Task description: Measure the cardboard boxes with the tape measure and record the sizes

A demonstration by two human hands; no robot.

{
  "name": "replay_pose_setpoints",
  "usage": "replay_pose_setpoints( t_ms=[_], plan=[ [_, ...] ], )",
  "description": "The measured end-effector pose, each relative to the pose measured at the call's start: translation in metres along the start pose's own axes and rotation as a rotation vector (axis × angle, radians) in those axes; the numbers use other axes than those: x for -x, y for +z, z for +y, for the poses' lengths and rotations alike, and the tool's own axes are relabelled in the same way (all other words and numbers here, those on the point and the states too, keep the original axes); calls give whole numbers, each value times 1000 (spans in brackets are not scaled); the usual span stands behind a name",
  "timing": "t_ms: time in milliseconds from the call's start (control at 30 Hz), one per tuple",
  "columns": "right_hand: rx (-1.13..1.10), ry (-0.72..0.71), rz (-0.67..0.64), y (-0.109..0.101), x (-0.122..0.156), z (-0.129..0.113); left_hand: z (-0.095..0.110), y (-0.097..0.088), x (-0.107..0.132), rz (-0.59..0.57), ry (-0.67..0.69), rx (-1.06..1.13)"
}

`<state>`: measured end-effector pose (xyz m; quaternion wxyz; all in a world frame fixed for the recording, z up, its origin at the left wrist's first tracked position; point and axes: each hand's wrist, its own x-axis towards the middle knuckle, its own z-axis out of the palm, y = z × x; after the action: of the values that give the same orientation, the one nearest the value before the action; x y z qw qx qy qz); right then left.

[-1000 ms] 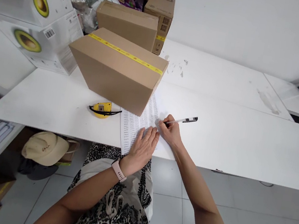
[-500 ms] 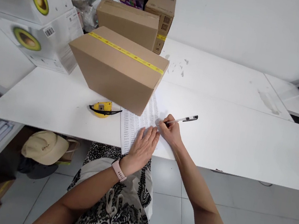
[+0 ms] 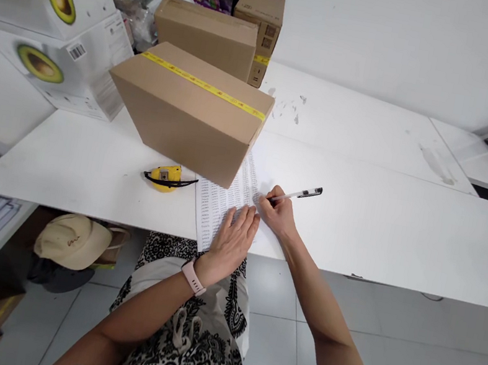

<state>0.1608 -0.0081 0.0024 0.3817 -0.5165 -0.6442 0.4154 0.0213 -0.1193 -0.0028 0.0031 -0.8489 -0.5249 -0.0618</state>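
Note:
My right hand (image 3: 279,212) is closed around a pen (image 3: 301,194) with a clear barrel and black cap end. Its tip end is at the right side of a paper sheet (image 3: 210,211) filled with columns of small handwriting. Flat on the lower part of that sheet lies my left hand (image 3: 235,237), fingers stretched out and holding nothing. A brown cardboard box (image 3: 184,115) with yellow tape along its top covers the sheet's upper left part. Left of the sheet sits a yellow tape measure (image 3: 166,177) with a black strap.
White boxes with avocado pictures (image 3: 76,65) are stacked at the left. More cardboard boxes (image 3: 208,38) stand behind the taped one. The white table (image 3: 382,226) ends just before my body. A beige cap (image 3: 73,240) rests below table height at the left.
The view has shifted very slightly. Both hands keep their places, with the pen still at the sheet.

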Motion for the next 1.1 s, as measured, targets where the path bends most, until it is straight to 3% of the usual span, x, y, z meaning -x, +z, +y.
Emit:
replay_pose_setpoints(
  t_ms=[1100],
  plan=[
    [1, -66, -55, -4, -6, 7, -1, 0, 0, -24, -4, 1]
  ],
)
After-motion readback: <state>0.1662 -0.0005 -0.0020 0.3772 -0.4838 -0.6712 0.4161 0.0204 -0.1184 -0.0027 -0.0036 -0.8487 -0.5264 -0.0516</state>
